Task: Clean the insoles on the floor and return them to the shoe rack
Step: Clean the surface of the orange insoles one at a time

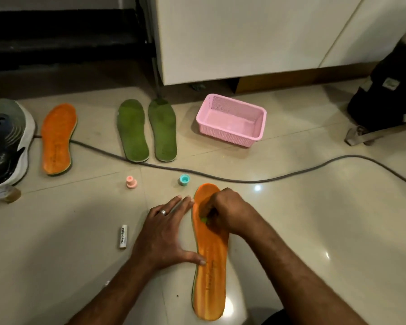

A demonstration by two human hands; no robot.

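Observation:
An orange insole (211,273) lies lengthwise on the tiled floor in front of me. My right hand (225,212) grips a small green cleaning piece (204,219) and presses it onto the insole's toe half. My left hand (167,233) lies flat beside the insole, thumb on its left edge. A second orange insole (58,139) lies at the far left. Two green insoles (133,131) (162,130) lie side by side further back.
An empty pink basket (231,120) stands behind right. A grey cable (244,178) crosses the floor. A pink cap (131,182), a teal cap (184,179) and a white tube (124,236) lie nearby. A sneaker (5,144) is at left, a dark bag (384,95) at right.

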